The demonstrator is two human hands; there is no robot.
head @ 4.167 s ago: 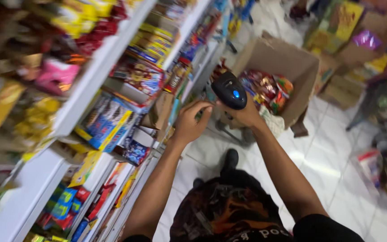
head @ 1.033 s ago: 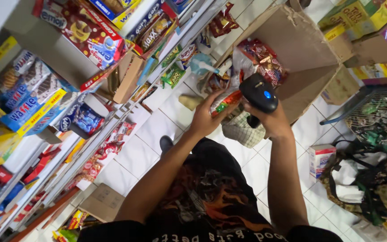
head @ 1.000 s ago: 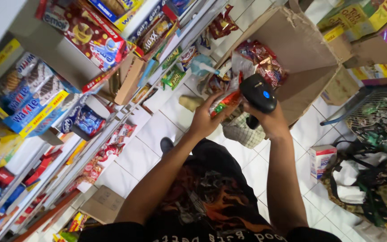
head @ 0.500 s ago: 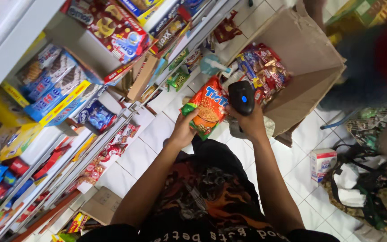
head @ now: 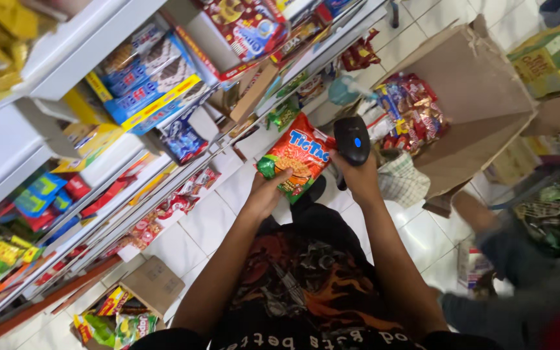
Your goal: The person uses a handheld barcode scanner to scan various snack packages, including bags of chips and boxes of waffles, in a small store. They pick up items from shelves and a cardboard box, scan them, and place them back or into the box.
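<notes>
My left hand (head: 266, 192) grips the lower edge of an orange and green snack bag (head: 298, 155), holding it up flat in front of me. My right hand (head: 358, 178) holds a black handheld scanner (head: 352, 140) with a blue lit button, right beside the bag's right edge. Both hands are over the white tiled floor, between the shelves on the left and an open cardboard box (head: 481, 97) of red snack packets (head: 413, 110) ahead on the right.
White shelves (head: 85, 162) crowded with boxes and packets run along the left. A small carton (head: 153, 285) with packets lies on the floor at lower left. Another person's blurred arm (head: 507, 259) reaches in at the right, near a wire basket (head: 555, 201).
The snack bag has come up from the box area into full view in my left hand. The scanner has stayed beside it. A blurred person has appeared at the right.
</notes>
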